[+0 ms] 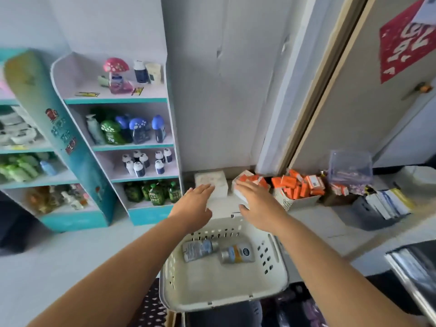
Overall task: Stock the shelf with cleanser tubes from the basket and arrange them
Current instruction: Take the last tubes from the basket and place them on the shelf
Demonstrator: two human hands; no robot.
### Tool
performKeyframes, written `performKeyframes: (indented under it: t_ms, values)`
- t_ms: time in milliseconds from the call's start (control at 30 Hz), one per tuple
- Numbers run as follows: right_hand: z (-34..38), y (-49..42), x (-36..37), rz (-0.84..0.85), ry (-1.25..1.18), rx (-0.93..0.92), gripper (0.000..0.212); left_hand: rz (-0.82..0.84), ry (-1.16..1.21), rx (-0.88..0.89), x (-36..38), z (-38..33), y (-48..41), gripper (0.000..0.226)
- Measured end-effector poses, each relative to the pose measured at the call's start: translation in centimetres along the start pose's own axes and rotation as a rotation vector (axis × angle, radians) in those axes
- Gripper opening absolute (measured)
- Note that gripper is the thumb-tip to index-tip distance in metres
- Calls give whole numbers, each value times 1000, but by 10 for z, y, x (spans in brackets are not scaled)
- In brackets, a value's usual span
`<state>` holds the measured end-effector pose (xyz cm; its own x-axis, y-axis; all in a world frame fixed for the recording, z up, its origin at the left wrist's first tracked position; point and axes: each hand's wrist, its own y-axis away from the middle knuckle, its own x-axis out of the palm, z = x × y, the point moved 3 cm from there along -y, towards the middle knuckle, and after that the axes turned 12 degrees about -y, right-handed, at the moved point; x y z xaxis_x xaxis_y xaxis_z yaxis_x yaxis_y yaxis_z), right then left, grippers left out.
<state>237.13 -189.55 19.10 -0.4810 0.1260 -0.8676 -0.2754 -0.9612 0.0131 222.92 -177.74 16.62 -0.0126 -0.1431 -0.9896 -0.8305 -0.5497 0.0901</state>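
A white perforated basket (224,300) sits low in the middle of the view. Two cleanser tubes lie in it: a pale blue-grey tube (199,250) on the left and a silver-capped tube with an orange and white label (238,253) on the right. Both my arms reach past the basket's far rim. My left hand (195,204) hovers with straight fingers just in front of a white box (212,180) and holds nothing. My right hand (257,204) lies flat on a tilted white box of orange packs (251,180). The teal and white shelf (118,100) stands at the left.
The shelf's tiers hold mushroom-capped bottles, small white bottles and green pouches. A white crate of orange packs (297,187), a clear plastic box (351,166) and a grey bin of booklets (377,208) line the floor at the right. A door with a red poster (405,43) stands behind.
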Motion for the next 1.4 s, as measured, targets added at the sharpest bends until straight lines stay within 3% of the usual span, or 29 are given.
performKeyframes:
  t_ms: [333, 500, 733, 933, 1033, 1133, 1267, 1400]
  values:
    - [-75, -19, 108, 134, -64, 59, 54, 293, 134, -78, 139, 11, -14, 63]
    - [-113, -9, 164, 259, -111, 212, 54, 448, 209, -146, 201, 24, -17, 67]
    - [-171, 6, 222, 451, -142, 565, 65, 570, 200, -242, 269, 38, -22, 77]
    - [-197, 0, 249, 390, -186, 868, 69, 498, 40, -282, 289, 42, -28, 74]
    - [-203, -6, 264, 290, -280, 970, 66, 516, -18, -328, 299, 44, -27, 80]
    - [-204, -7, 274, 166, -319, 1073, 57, 518, -49, -376, 306, 41, -26, 70]
    - [-208, -4, 287, 33, -429, 1218, 72, 510, -50, -493, 313, 41, -23, 59]
    - [-212, 0, 297, 85, -509, 1335, 75, 561, -47, -484, 314, 43, -22, 61]
